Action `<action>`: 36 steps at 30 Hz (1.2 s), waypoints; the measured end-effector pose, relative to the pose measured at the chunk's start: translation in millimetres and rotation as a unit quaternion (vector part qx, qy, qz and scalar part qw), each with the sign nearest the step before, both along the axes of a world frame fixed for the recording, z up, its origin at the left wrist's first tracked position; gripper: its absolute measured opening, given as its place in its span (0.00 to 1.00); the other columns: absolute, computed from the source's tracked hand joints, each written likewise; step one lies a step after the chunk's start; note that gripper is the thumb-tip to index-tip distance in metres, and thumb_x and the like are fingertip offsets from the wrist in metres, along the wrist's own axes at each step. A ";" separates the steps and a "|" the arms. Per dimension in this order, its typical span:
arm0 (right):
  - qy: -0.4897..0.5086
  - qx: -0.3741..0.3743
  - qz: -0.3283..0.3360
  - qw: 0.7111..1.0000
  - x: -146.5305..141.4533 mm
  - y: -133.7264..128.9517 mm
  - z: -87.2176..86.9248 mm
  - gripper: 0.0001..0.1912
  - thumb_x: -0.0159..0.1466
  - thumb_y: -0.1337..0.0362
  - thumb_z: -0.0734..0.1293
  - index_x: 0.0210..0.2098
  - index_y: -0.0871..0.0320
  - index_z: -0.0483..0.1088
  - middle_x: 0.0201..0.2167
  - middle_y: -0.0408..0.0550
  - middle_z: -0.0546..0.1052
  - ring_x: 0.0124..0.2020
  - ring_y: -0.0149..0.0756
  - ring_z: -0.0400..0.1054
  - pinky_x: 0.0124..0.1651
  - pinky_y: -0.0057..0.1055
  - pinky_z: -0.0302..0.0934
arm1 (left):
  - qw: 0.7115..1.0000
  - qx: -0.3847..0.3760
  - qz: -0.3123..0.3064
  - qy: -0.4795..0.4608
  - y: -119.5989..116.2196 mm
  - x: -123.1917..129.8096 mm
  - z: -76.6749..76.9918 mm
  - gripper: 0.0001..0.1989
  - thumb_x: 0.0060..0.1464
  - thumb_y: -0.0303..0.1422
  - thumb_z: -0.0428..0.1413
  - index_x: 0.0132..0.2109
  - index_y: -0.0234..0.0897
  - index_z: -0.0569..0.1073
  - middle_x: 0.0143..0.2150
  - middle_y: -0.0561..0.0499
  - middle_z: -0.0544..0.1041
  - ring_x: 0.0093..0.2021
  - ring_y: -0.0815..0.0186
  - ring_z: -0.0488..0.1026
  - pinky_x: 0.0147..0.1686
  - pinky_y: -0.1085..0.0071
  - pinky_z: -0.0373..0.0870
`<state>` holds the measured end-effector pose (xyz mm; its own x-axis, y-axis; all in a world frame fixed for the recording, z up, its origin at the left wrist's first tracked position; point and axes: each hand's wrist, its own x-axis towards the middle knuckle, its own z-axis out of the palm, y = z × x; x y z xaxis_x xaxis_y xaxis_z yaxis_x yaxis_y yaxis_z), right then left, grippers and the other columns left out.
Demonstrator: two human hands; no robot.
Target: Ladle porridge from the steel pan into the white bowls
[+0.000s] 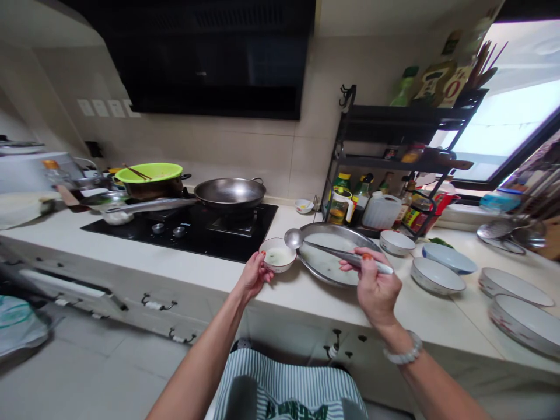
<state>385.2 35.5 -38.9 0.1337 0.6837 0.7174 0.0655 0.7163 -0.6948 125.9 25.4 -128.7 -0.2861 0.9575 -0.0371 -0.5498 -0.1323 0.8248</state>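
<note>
My left hand [256, 273] grips a small white bowl [286, 265] by its left rim; pale, whitish liquid lies in it with a few dark bits. In my right hand [377, 286] is a metal ladle [335, 251], held by its handle. The ladle's round head is over the gap between the bowl's right rim and a wide metal basin [312, 274]. Milky liquid fills much of the basin, which rests on the counter below the ladle's handle. Whether anything is in the ladle I cannot tell.
Several white bowls [437, 277] stand to the right. A wok [230, 192] sits on the black cooktop [201, 233]; a lime-green colander [151, 172] tops a pot at left. Behind the basin, a black rack [394, 162] holds bottles. The counter's front edge [324, 303] runs below my hands.
</note>
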 end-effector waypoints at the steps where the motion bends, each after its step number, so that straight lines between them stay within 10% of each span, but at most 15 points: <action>1: 0.033 -0.026 -0.008 0.999 2.8 4.6 1.1 0.11 0.68 0.58 0.62 0.38 0.59 0.71 0.30 0.48 0.78 0.22 0.36 0.75 0.26 0.33 0.72 | 1.000 0.000 0.000 -0.001 -0.1 -0.1 0.0 0.26 0.43 0.48 0.67 0.36 0.39 0.61 0.19 0.62 0.66 0.15 0.70 0.71 0.10 0.81 0.60; 14: -0.045 -0.118 -0.069 0.990 24.7 27.5 -19.2 0.18 0.62 0.49 0.63 0.36 0.58 0.70 0.30 0.52 0.78 0.22 0.41 0.74 0.25 0.36 0.70 | 1.000 0.000 0.001 -0.002 -0.9 -0.4 0.6 0.27 0.42 0.49 0.68 0.35 0.39 0.60 0.18 0.63 0.66 0.15 0.70 0.70 0.10 0.81 0.61; 36: 0.163 -0.200 -0.068 0.964 34.8 39.2 0.4 0.10 0.56 0.59 0.67 0.29 0.60 0.69 0.16 0.41 0.71 0.15 0.35 0.71 0.15 0.27 0.68 | 1.000 -0.002 0.003 0.002 0.4 -1.4 -1.8 0.25 0.44 0.48 0.67 0.36 0.38 0.62 0.18 0.63 0.65 0.15 0.70 0.71 0.11 0.80 0.61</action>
